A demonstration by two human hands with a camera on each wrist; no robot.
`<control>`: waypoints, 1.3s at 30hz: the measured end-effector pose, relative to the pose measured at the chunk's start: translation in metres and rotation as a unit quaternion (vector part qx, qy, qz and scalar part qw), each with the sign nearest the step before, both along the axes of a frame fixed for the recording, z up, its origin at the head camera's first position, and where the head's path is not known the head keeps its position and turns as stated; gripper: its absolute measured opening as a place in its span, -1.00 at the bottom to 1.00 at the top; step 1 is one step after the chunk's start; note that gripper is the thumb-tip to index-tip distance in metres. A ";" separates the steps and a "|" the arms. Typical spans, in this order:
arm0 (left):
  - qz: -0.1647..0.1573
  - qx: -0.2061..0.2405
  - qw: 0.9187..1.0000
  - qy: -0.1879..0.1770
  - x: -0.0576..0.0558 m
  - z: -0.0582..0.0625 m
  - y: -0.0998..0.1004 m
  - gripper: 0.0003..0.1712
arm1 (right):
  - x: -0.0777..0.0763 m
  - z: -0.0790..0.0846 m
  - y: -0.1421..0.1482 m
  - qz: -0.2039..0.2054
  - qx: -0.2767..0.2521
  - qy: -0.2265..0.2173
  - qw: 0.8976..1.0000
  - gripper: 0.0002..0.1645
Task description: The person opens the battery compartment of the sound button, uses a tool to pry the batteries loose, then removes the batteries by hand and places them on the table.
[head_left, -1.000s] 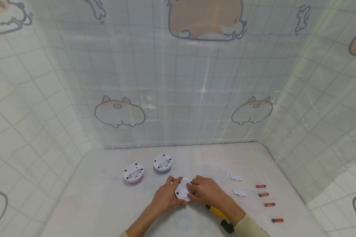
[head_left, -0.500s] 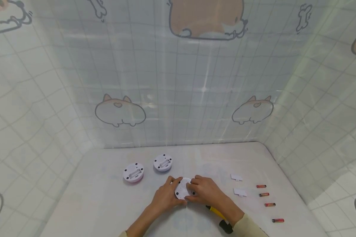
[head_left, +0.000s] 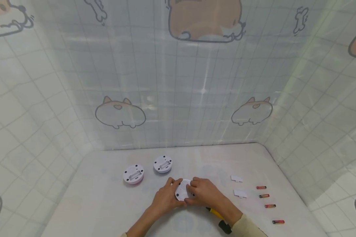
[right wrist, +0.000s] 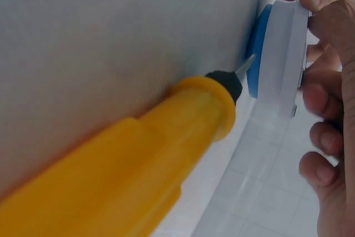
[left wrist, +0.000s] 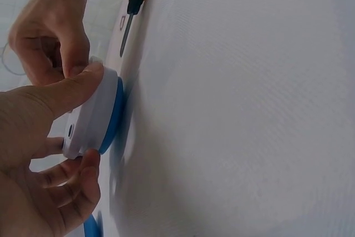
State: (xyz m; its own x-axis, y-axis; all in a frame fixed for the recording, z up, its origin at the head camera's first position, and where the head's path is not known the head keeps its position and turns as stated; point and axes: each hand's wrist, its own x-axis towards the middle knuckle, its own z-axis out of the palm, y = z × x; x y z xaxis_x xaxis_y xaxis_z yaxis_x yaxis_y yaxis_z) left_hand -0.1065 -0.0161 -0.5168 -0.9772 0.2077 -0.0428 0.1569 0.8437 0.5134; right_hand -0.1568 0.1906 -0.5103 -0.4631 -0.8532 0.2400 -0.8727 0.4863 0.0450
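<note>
A round white device [head_left: 182,190] with a blue lower part lies face down on the table, with small holes and black feet on its upturned base. My left hand [head_left: 165,195] grips its rim, thumb on the near side and fingers on the far side. Curled over the right part of the base, my right hand [head_left: 206,191] holds it between thumb and fingers and hides that area. In the left wrist view the white body [left wrist: 97,116] shows between the hands. A yellow screwdriver [right wrist: 150,154] lies below my right forearm.
Two similar round devices, one with pink [head_left: 133,174] and another [head_left: 163,164], sit at the back left with battery slots uncovered. Two white battery covers [head_left: 236,178] lie to the right. Several red-and-black batteries [head_left: 270,206] form a column farther right. Patterned sheeting [head_left: 184,75] rises behind the table.
The hands stay on the round device, with the right fingers shifting only slightly on its base. The right forearm moves a little left. The other objects keep their places.
</note>
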 end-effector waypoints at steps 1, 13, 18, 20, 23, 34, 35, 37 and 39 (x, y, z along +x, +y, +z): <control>0.000 0.000 1.000 0.001 0.000 0.000 0.000 0.09 | -0.001 0.000 0.000 0.006 -0.001 0.001 1.000 -0.41; -0.006 0.002 1.000 0.018 -0.001 -0.004 -0.001 0.09 | -0.008 -0.004 0.000 0.055 -0.005 -0.023 0.998 -0.52; -0.009 0.002 1.000 0.018 -0.002 -0.005 -0.003 0.09 | -0.009 -0.005 -0.001 0.094 -0.038 -0.014 0.995 -0.74; -0.008 0.002 1.000 0.021 -0.002 -0.004 -0.004 0.09 | -0.010 -0.006 -0.001 0.102 -0.049 -0.007 0.994 -0.79; -0.008 0.001 1.000 0.025 -0.002 -0.003 -0.003 0.08 | -0.009 -0.008 0.000 0.095 -0.053 -0.004 0.994 -0.77; 0.000 -0.010 1.000 0.015 0.000 -0.001 -0.002 0.07 | -0.002 -0.009 0.003 0.076 -0.044 -0.004 0.996 -0.70; 0.000 -0.010 1.000 0.016 0.000 -0.001 -0.002 0.07 | -0.001 -0.009 0.003 0.075 -0.042 -0.002 0.996 -0.70; 0.001 -0.013 1.000 0.018 0.000 -0.001 -0.001 0.07 | -0.001 -0.009 0.003 0.072 -0.040 -0.003 0.997 -0.69; 0.002 -0.016 1.000 0.019 0.000 -0.001 -0.001 0.08 | 0.000 -0.008 0.003 0.067 -0.037 -0.007 0.997 -0.67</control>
